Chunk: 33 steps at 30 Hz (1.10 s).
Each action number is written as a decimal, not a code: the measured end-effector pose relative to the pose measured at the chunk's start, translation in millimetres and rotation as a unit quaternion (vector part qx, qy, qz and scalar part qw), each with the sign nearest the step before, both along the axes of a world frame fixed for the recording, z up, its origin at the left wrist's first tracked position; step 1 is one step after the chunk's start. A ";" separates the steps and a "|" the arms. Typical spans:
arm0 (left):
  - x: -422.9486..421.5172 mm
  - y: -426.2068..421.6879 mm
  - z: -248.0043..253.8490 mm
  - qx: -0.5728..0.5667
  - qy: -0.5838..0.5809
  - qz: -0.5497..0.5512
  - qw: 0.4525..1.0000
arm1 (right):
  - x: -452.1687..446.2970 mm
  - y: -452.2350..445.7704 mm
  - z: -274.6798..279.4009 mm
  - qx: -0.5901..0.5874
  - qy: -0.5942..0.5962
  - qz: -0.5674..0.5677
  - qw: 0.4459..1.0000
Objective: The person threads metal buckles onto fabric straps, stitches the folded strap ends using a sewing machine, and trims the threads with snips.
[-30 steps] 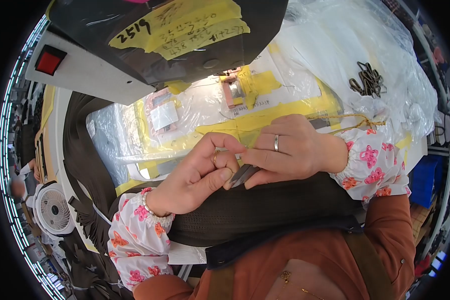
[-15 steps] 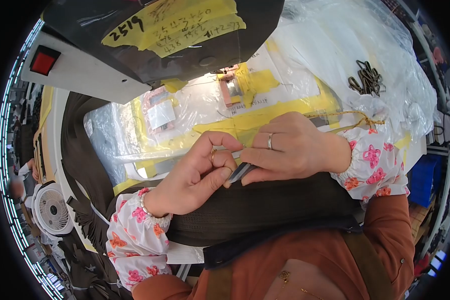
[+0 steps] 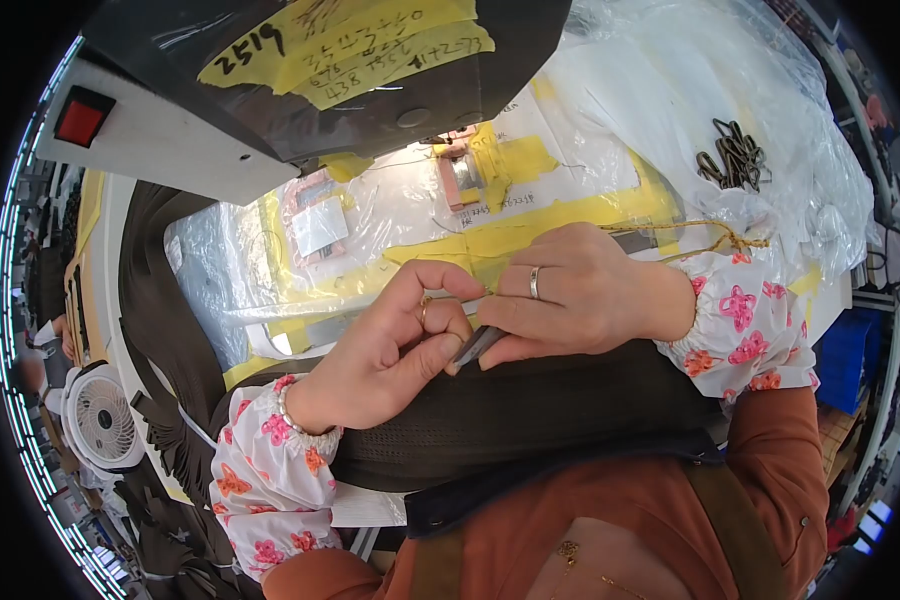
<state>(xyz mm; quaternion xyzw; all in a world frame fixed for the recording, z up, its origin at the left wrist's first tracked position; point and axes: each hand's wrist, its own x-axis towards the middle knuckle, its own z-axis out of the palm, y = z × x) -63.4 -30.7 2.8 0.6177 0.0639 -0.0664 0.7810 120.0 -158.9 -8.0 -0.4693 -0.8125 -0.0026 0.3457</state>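
Observation:
Between my two hands is a small dark grey tool with a metal tip (image 3: 477,346), perhaps snips. My right hand (image 3: 570,295) is closed around it, thumb and fingers pressed together. My left hand (image 3: 390,345) pinches with thumb and fingertips at the tool's tip; whatever lies in that pinch is too small to make out. Both hands are just above a dark brown ribbed fabric (image 3: 530,405) that lies across the front of the table. Behind them is a plastic-covered work surface with yellow tape (image 3: 440,250).
A dark machine head (image 3: 370,110) with a red switch (image 3: 83,117) overhangs the back left. Metal hooks (image 3: 732,157) lie on clear plastic (image 3: 810,200) at the right, near a yellow cord (image 3: 715,232). At the far left are a white fan (image 3: 104,417) and part of another person.
The machine and work surface have shifted slightly left in the view. Both hands keep nearly the same pose, and the tool between them has turned a little.

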 end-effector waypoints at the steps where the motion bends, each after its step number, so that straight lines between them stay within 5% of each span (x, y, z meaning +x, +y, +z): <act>1: 0.0 -0.3 0.0 -0.002 0.000 0.003 1.000 | 0.0 -0.3 0.1 -0.004 -0.002 0.001 1.000; 33: 1.8 -2.1 1.9 -0.003 0.028 0.016 0.999 | -2.9 0.1 -5.6 0.017 -0.009 -0.006 1.000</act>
